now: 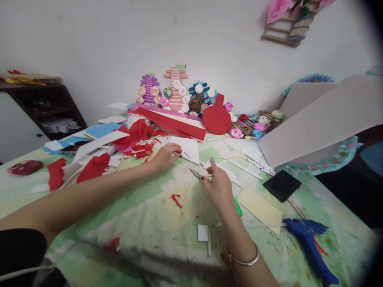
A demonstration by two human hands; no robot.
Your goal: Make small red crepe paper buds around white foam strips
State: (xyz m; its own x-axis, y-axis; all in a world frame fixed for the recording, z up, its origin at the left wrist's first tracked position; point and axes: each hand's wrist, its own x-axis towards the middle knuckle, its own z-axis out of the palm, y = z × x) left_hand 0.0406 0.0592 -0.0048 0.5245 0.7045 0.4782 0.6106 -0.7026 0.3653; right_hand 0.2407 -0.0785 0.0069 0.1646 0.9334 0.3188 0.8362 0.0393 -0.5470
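My left hand (pixel 166 156) is closed at the fingertips over the near left edge of a white sheet of paper (pixel 188 146). A small bit of red shows at those fingertips, too small to name. My right hand (pixel 218 184) is closed around a pair of small scissors (pixel 195 173), their blades pointing left toward my other hand. A short greyish strip (pixel 212 161) sticks up beside the right-hand fingers. Red paper scraps (pixel 176 201) lie on the tablecloth in front of the hands. Beneath my right wrist, a green object (pixel 238 207) is partly hidden.
A blue glue gun (pixel 311 247) lies at right, near a black square pad (pixel 282 185) and cream card (pixel 261 208). Red crepe paper (pixel 93 169) and scraps crowd the left. Behind are a red round cutout (pixel 217 119), decorated stick crafts (pixel 176 87) and a large grey board (pixel 323 119).
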